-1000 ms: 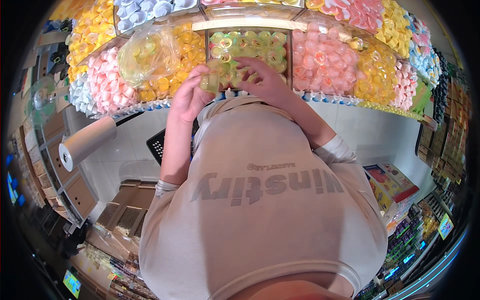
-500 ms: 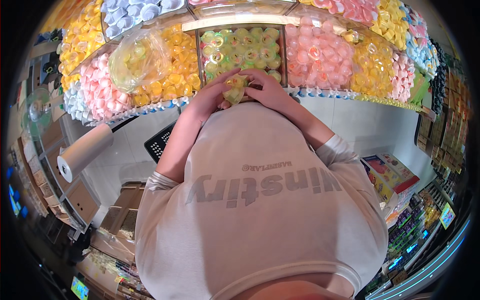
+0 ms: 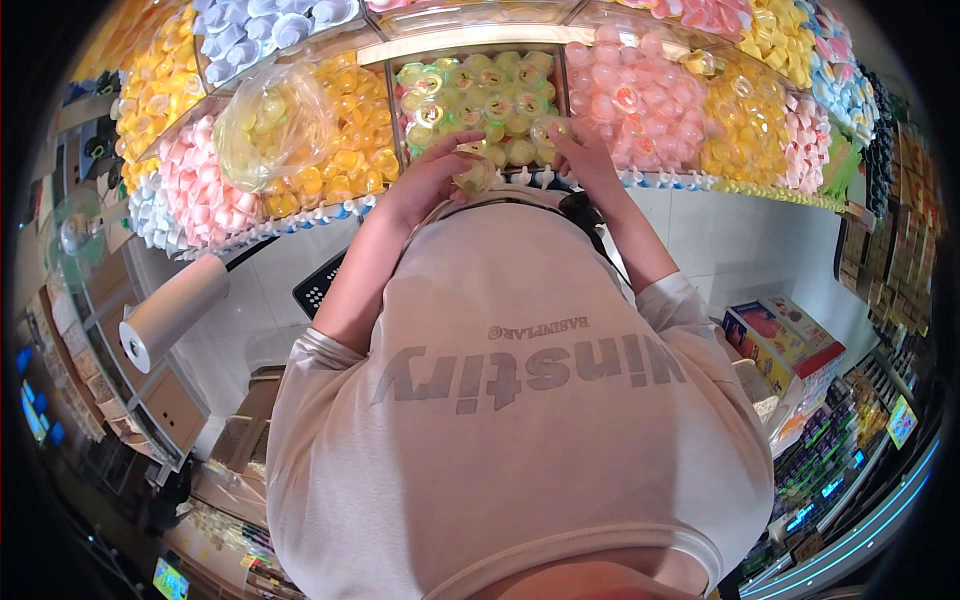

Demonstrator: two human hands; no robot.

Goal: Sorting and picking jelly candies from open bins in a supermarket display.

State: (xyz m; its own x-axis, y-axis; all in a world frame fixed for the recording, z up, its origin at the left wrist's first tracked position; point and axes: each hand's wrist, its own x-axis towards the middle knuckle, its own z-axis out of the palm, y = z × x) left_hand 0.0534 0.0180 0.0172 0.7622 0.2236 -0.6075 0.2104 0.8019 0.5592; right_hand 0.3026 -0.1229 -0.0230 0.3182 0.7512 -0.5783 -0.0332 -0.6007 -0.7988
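My left hand (image 3: 428,185) is curled around a pale yellow-green jelly cup (image 3: 474,177) just in front of my belly, at the near edge of the bin. To the right, my right hand (image 3: 585,160) has its thumb and fingers closed on another clear pale-green jelly cup (image 3: 545,136), over the front right corner of the green bin. Rows of greenish jelly cups (image 3: 497,103) with round lids fill that bin. A clear plastic bag (image 3: 275,125) with some green cups inside lies on the yellow cups to the left.
Pink cups (image 3: 640,100) fill the bin at right, with yellow cups (image 3: 745,125) beyond. More yellow cups (image 3: 350,130) lie left of the green bin. A large roll (image 3: 175,312) sticks out at left, and boxes (image 3: 785,340) stand behind me at right.
My hands have parted. The right hand has moved right and forward to the bin corner, while the left still holds its jelly cup near the same place.
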